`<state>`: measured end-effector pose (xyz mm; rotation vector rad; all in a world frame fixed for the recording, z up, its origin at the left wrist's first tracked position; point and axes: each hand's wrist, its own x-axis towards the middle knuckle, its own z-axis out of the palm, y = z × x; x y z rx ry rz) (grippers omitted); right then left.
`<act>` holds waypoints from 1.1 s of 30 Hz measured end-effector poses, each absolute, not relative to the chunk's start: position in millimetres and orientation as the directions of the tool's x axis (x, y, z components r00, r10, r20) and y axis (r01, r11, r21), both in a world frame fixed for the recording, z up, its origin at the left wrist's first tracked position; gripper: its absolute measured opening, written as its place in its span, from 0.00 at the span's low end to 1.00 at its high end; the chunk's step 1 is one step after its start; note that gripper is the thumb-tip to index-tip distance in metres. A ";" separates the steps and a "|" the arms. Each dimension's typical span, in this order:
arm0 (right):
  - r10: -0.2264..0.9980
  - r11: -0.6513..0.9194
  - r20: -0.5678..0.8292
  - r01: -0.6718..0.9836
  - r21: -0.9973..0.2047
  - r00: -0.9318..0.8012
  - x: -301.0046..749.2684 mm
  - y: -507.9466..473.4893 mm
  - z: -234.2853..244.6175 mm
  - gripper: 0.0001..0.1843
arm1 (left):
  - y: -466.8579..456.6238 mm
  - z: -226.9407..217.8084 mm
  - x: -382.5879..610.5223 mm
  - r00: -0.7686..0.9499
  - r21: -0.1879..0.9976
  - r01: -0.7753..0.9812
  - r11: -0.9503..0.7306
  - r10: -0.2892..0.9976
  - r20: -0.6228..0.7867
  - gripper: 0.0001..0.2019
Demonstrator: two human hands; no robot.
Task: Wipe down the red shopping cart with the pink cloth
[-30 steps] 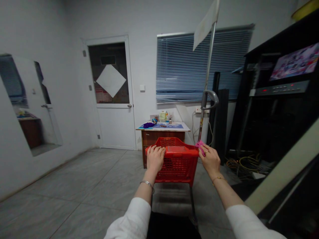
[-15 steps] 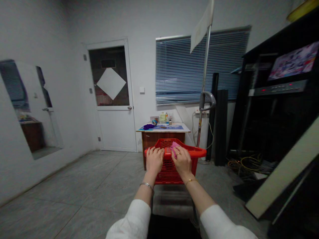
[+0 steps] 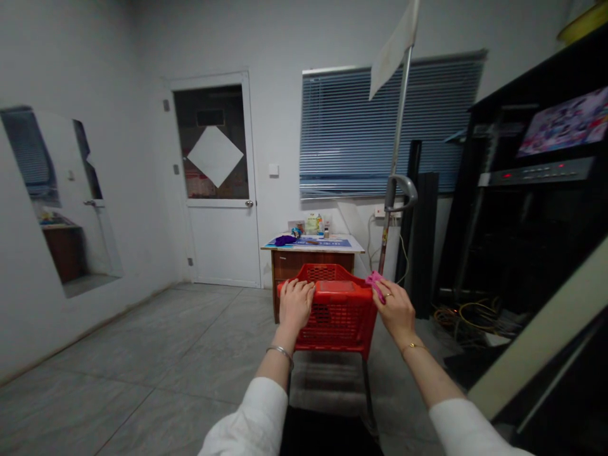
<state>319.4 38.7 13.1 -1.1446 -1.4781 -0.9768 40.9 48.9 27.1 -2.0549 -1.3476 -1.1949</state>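
Note:
A red plastic shopping cart (image 3: 335, 320) stands in front of me, its handle bar running across the near side. My left hand (image 3: 296, 304) is closed over the left part of the handle. At the handle's right end, my right hand (image 3: 395, 310) grips a pink cloth (image 3: 375, 283) and presses it against the bar. Part of the cloth is hidden under my fingers. Between the two hands a flat label area on the middle of the handle shows.
Behind the cart is a brown desk (image 3: 308, 261) with a purple cloth (image 3: 285, 240) and small containers. A pole with a grey handle (image 3: 403, 193) stands to its right. Cables (image 3: 479, 316) lie by the dark rack at right. A white door (image 3: 223, 244) is at back left.
My right hand has slid the pink cloth rightward along the handle, from the middle to the right end. My left hand stays in place on the bar.

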 end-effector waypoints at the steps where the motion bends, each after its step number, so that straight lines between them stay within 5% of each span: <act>1: 0.181 0.217 0.982 0.976 0.013 -0.054 325.2 39.1 13.1 0.14 | 48.8 27.1 42.6 0.164 0.118 0.884 -0.453 0.535 0.829 0.14; 9: 0.149 0.173 0.979 0.971 -0.162 0.137 283.3 41.0 9.5 0.12 | 46.9 27.5 45.6 0.153 0.119 0.896 -0.429 0.548 0.822 0.15; 18: 0.106 0.334 0.991 0.941 0.042 -0.082 192.1 34.2 11.9 0.13 | 46.9 27.4 42.3 0.167 0.103 0.895 -0.433 0.541 0.824 0.15; 22: 0.137 0.324 0.981 0.942 0.086 -0.137 216.5 34.7 11.8 0.14 | 49.7 26.1 39.7 0.183 0.100 0.885 -0.455 0.537 0.824 0.15; 33: 0.141 0.134 0.986 0.985 -0.108 0.089 328.1 39.9 7.8 0.14 | 46.8 25.2 45.2 0.156 0.136 0.876 -0.463 0.537 0.829 0.15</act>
